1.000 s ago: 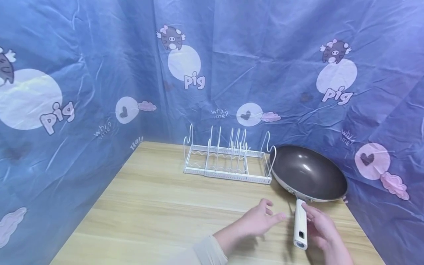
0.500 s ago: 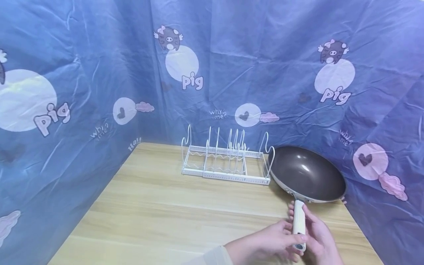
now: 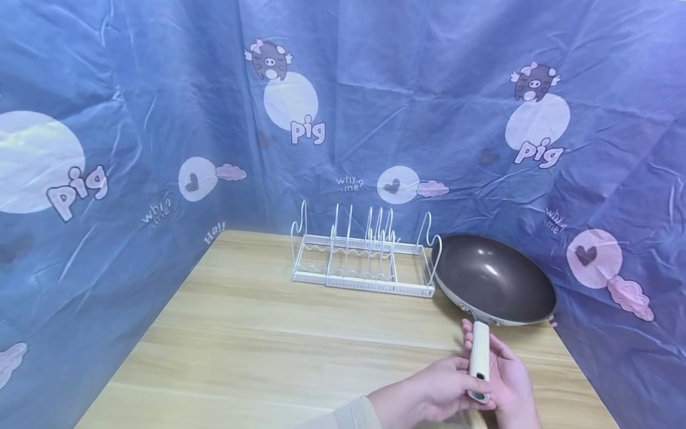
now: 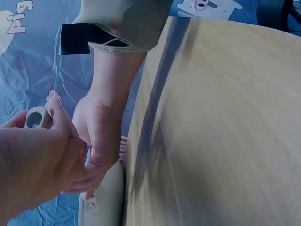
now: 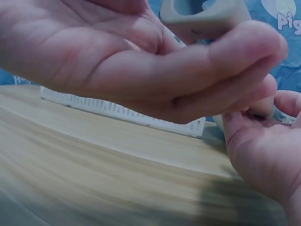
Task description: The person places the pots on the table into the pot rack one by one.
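A dark-lined frying pan (image 3: 495,280) with a pale rim sits at the right rear of the wooden table, its cream handle (image 3: 482,348) pointing toward me. My left hand (image 3: 442,387) grips the handle's end, thumb over the top and fingers beneath. From the right, my right hand (image 3: 509,378) cradles the handle nearer the pan, its fingertips showing on the far side. In the right wrist view the handle's hollow end (image 5: 207,21) is raised off the table above the left hand's fingers (image 5: 188,75). The left wrist view shows a riveted part of the pan (image 4: 106,202).
A white wire pan rack (image 3: 375,288) with upright dividers stands left of the pan, very close to its rim. Blue patterned cloth (image 3: 343,119) hangs behind and beside the wooden table (image 3: 257,345).
My left hand has come right and taken hold of the handle's end. My right hand's fingers have wrapped further under the handle. The pan and rack keep their places on the table.
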